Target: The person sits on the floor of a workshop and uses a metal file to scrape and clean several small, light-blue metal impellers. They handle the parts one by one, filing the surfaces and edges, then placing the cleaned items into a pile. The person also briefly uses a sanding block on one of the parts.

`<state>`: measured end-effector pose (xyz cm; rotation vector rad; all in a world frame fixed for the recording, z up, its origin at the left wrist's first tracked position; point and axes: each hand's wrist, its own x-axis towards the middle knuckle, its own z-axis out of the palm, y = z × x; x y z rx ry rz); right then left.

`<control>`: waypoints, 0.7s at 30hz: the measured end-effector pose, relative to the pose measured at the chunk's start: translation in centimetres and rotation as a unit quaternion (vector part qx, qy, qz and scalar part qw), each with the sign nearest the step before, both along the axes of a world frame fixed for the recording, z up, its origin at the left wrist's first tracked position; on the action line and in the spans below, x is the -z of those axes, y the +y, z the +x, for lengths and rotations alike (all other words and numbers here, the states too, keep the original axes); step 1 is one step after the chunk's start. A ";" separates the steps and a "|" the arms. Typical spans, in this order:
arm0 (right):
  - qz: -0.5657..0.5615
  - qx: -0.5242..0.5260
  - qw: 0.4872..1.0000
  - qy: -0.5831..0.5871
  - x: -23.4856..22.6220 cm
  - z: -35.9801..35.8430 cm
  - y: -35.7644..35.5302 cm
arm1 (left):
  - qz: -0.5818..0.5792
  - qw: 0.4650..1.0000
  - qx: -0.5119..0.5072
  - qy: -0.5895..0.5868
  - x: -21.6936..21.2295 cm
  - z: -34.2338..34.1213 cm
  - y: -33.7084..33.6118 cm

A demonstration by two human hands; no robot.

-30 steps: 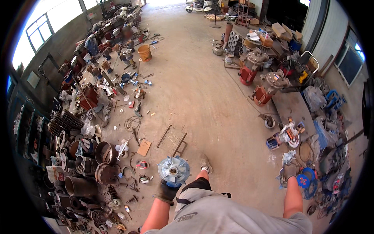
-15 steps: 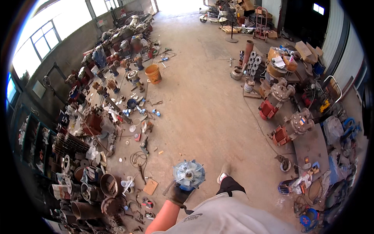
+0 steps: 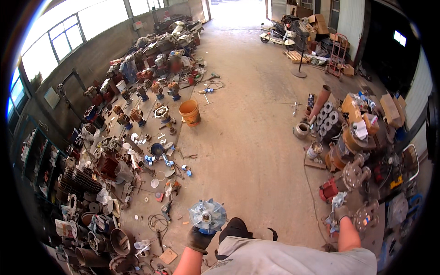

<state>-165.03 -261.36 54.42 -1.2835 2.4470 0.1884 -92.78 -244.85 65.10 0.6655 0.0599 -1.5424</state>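
My left hand (image 3: 200, 240), in a dark glove, is closed under a finned fan wheel (image 3: 207, 216), pale blue-grey with a round hub in its middle. The fan wheel faces upward in front of my body. Far out to the right, my gloved right hand (image 3: 341, 212) is beside a flanged pump (image 3: 366, 215). Around its fingers shows a crumpled blue-white thing (image 3: 338, 200), cloth or plastic, which the hand seems to grip. Hand and bundle hide much of the pump's motor end.
An orange bucket (image 3: 189, 113) stands ahead to the left. Motor parts and tools crowd the left side, with a looped cable (image 3: 158, 223) near me. Another pump with a red motor (image 3: 328, 189) stands on the right. A hand truck (image 3: 337, 55) and a scooter (image 3: 278, 35) are farther off.
My right arm has come into view, reaching right to the pump with the crumpled thing. The fan wheel stays in my left hand and sits farther left in view. The whole view has shifted.
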 end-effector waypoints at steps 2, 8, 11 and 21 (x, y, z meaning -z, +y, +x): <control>-0.105 -0.130 0.985 0.043 -4.6 0.2 -14.1 | -0.014 0.999 -0.026 0.023 0.1 1.3 -7.2; -0.174 -0.249 0.953 0.002 -6.2 8.7 -37.9 | -0.007 0.996 -0.057 0.075 3.1 9.8 -27.4; 0.030 -0.230 0.971 0.053 -3.1 16.2 -39.0 | -0.001 0.990 -0.078 0.118 1.6 13.6 -36.3; 0.305 -0.177 0.933 -0.069 8.6 30.8 -52.1 | 0.012 0.998 -0.049 0.047 1.4 25.1 -70.8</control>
